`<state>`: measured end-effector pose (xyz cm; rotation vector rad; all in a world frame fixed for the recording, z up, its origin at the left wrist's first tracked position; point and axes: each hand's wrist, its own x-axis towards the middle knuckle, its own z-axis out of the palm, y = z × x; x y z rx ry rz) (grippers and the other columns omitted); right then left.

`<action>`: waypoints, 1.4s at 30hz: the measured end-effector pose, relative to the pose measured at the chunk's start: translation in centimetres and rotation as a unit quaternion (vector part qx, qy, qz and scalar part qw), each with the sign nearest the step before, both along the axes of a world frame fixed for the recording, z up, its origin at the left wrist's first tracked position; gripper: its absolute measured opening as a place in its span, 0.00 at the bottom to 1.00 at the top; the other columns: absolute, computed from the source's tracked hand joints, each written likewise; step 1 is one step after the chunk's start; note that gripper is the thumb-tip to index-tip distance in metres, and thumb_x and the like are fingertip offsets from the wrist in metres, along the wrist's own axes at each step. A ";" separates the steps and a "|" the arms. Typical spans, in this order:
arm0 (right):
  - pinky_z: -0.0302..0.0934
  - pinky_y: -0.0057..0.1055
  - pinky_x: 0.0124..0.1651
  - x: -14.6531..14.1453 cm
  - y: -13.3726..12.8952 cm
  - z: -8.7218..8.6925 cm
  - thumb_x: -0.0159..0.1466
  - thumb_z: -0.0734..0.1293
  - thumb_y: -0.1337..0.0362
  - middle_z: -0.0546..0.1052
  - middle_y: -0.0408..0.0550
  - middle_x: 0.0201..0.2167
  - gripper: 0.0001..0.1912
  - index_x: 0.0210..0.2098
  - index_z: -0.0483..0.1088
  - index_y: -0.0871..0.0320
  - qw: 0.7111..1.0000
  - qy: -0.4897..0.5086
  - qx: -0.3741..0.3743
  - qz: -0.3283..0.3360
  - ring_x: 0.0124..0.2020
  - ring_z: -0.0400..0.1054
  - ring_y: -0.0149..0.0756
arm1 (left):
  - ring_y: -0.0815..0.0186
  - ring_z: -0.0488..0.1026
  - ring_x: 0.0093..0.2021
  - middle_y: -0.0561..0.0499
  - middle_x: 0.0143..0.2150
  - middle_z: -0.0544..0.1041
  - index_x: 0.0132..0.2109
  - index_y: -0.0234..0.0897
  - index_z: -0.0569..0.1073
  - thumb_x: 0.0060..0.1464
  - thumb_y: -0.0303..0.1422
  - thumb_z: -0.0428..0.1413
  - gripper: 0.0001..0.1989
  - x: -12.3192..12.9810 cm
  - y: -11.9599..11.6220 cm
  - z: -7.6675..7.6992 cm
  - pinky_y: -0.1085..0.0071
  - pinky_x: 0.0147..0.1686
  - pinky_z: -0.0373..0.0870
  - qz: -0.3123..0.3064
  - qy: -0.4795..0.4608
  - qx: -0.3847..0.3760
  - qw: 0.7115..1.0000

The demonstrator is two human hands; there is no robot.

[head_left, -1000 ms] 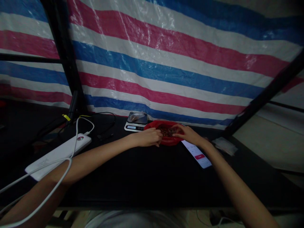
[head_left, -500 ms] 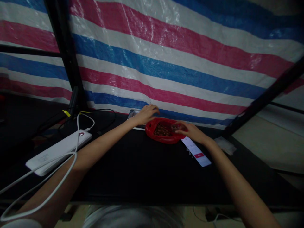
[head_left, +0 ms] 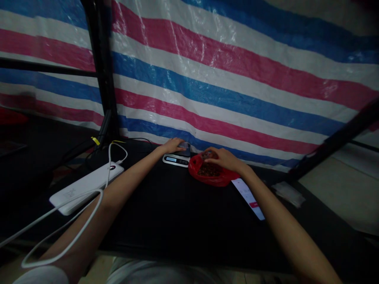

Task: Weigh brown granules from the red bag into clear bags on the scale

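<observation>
A small scale point(head_left: 175, 160) with a lit display and a dark top stands near the striped sheet. My left hand point(head_left: 174, 145) reaches over its top, fingers closed at something clear that looks like a small bag. Right of the scale, a red plastic bag point(head_left: 217, 180) lies open with small brown pieces point(head_left: 209, 169) inside. My right hand point(head_left: 217, 157) is curled above the far side of the bag, round a small clear container point(head_left: 205, 156).
A lit phone point(head_left: 248, 197) lies beside my right forearm. Clear plastic bags point(head_left: 288, 194) are farther right. A white power bank point(head_left: 85, 186) with a looping white cable lies at left. Behind the table hangs a striped sheet point(head_left: 222, 90) between black posts.
My left hand has moved from beside the red bag onto the scale, uncovering its display. My right hand has shifted left over the bag with the container. The view has turned slightly.
</observation>
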<state>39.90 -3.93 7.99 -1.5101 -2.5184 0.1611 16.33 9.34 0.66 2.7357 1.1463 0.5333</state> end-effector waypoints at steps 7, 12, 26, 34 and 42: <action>0.56 0.28 0.35 -2.3 2.1 0.9 0.58 0.60 0.49 0.75 0.47 0.34 0.21 0.47 0.64 0.54 0.996 -0.060 0.066 -0.005 0.34 0.67 0.37 | 0.60 0.69 0.42 0.43 0.45 0.73 0.50 0.30 0.68 0.46 0.46 0.55 0.28 0.4 0.1 -0.3 0.69 0.41 0.62 -0.081 -0.164 -0.102 0.978; 0.55 0.28 0.32 -2.6 3.9 1.2 0.59 0.59 0.48 0.75 0.46 0.34 0.21 0.46 0.64 0.53 0.988 -0.101 0.117 -0.015 0.34 0.68 0.37 | 0.67 0.69 0.31 0.47 0.34 0.74 0.48 0.27 0.69 0.46 0.44 0.55 0.26 0.0 -0.9 0.8 0.73 0.32 0.62 -0.150 -0.287 -0.257 0.911; 0.49 0.33 0.39 -5.5 3.4 3.7 0.60 0.61 0.57 0.73 0.52 0.37 0.15 0.45 0.65 0.56 0.914 -0.279 0.293 0.025 0.41 0.62 0.43 | 0.67 0.69 0.35 0.44 0.39 0.74 0.43 0.27 0.71 0.42 0.42 0.59 0.25 0.8 -1.2 1.4 0.71 0.37 0.62 -0.188 -0.348 -0.325 0.859; 0.44 0.35 0.41 -6.8 3.2 4.1 0.60 0.60 0.65 0.71 0.57 0.39 0.11 0.42 0.66 0.60 0.889 -0.315 0.327 0.052 0.42 0.59 0.45 | 0.65 0.69 0.39 0.44 0.40 0.74 0.44 0.27 0.70 0.43 0.41 0.58 0.25 0.6 -1.6 1.6 0.69 0.41 0.61 -0.187 -0.363 -0.315 0.857; 0.45 0.36 0.41 -7.5 2.5 4.4 0.63 0.53 0.70 0.69 0.58 0.40 0.14 0.46 0.64 0.62 0.875 -0.324 0.348 0.096 0.42 0.57 0.43 | 0.67 0.69 0.35 0.47 0.36 0.74 0.44 0.30 0.70 0.44 0.44 0.57 0.25 0.6 -1.2 1.4 0.70 0.37 0.63 -0.172 -0.344 -0.289 0.876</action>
